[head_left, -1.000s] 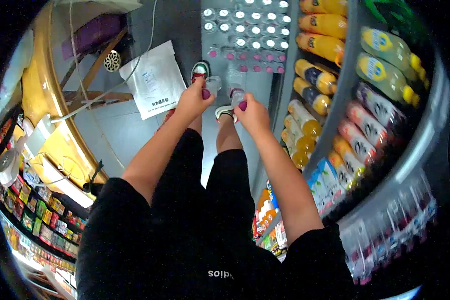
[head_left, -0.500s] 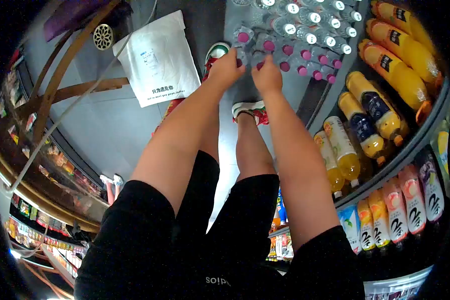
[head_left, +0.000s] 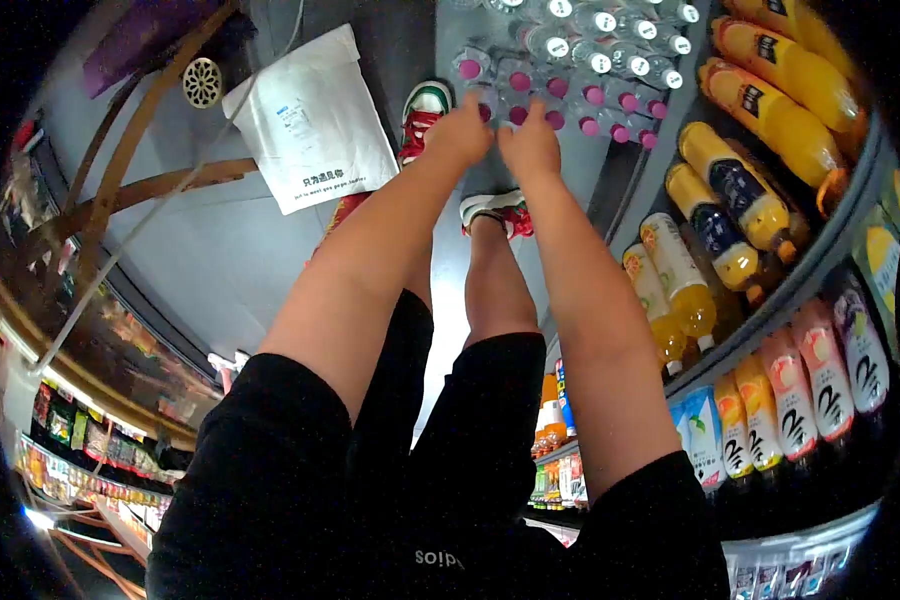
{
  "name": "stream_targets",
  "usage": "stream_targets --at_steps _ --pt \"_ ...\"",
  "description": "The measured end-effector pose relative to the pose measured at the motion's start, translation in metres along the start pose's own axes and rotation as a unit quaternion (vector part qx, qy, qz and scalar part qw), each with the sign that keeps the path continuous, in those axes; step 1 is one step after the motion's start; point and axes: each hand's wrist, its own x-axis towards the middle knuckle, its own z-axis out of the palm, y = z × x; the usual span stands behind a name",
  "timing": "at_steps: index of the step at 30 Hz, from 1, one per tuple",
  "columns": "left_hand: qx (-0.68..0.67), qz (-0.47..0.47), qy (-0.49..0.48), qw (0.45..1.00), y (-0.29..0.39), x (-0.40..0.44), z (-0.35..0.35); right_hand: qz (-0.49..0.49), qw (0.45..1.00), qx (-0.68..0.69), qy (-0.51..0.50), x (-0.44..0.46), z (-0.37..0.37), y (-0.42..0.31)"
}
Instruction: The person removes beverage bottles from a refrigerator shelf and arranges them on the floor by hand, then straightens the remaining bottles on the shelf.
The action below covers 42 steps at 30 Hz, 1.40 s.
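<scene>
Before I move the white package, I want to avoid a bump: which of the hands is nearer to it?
Left. The left hand is to the right of the white package, past a shoe; the right hand is farther right, beyond the left.

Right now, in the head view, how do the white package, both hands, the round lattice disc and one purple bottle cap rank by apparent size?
1. White package
2. Left hand and right hand, too alike to rank
3. Round lattice disc
4. Purple bottle cap
</scene>
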Motion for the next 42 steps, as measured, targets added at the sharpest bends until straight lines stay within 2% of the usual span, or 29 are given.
stream_targets --at_steps 2,4,6,10,12,13,16,17,19,20,22,26,28,31,32,33,34,36,38,42 --pt "0.020 -0.063 -0.022 0.998 0.011 -0.020 -0.020 0.020 1.000 0.001 -0.016 -0.019 -0.020 -0.006" --pt "0.043 -0.039 -0.002 0.998 0.006 -0.034 -0.027 0.004 0.999 -0.008 -0.040 -0.038 -0.032 0.004" --pt "0.068 -0.031 -0.052 0.996 0.006 -0.056 -0.041 0.040 0.990 0.019 -0.131 -0.057 -0.051 0.012" --pt "0.115 -0.003 -0.078 0.990 0.021 -0.099 -0.078 0.007 0.996 0.019 -0.089 -0.111 -0.104 0.024" --pt "0.125 0.001 -0.064 0.990 0.032 -0.116 -0.095 0.045 0.994 0.037 -0.091 -0.143 -0.138 0.024" --pt "0.107 0.052 -0.075 0.990 0.034 -0.120 -0.102 0.043 0.996 0.037 -0.074 -0.160 -0.152 0.026" --pt "0.132 0.070 -0.073 0.986 0.096 -0.178 -0.151 0.052 0.997 0.058 -0.009 -0.210 -0.193 0.040" --pt "0.128 0.153 -0.051 0.978 0.083 -0.165 -0.139 0.038 0.997 0.072 0.005 -0.231 -0.207 0.039" --pt "0.128 0.191 -0.047 0.972 0.126 -0.208 -0.170 0.011 0.995 0.089 0.037 -0.267 -0.234 0.042" --pt "0.127 0.206 -0.047 0.969 0.143 -0.226 -0.179 0.030 0.994 0.088 0.061 -0.293 -0.254 0.031" --pt "0.085 0.278 -0.060 0.955 0.152 -0.233 -0.175 0.006 0.991 0.081 0.109 -0.354 -0.308 -0.007" --pt "0.088 0.321 -0.162 0.929 0.196 -0.269 -0.164 0.078 0.974 0.145 0.156 -0.437 -0.343 -0.007" --pt "0.092 0.442 -0.166 0.877 0.212 -0.282 -0.156 0.073 0.953 0.121 0.270 -0.475 -0.350 -0.001" --pt "0.066 0.486 -0.213 0.845 0.245 -0.314 -0.145 0.162 0.909 0.087 0.373 -0.533 -0.365 0.004" --pt "0.050 0.499 -0.235 0.832 0.256 -0.328 -0.141 0.159 0.887 0.086 0.425 -0.549 -0.364 0.014" --pt "0.069 0.473 -0.269 0.836 0.276 -0.346 -0.146 0.203 0.865 0.136 0.438 -0.565 -0.366 0.020" --pt "0.075 0.479 -0.273 0.831 0.287 -0.355 -0.142 0.215 0.855 0.118 0.457 -0.580 -0.366 0.029" --pt "0.084 0.527 -0.290 0.794 0.309 -0.369 -0.136 0.290 0.825 0.140 0.464 -0.609 -0.384 0.016" --pt "0.069 0.538 -0.302 0.784 0.330 -0.391 -0.131 0.273 0.781 0.093 0.554 -0.627 -0.381 0.041" --pt "0.085 0.633 -0.268 0.721 0.376 -0.437 -0.115 0.298 0.738 0.070 0.602 -0.644 -0.395 0.066"
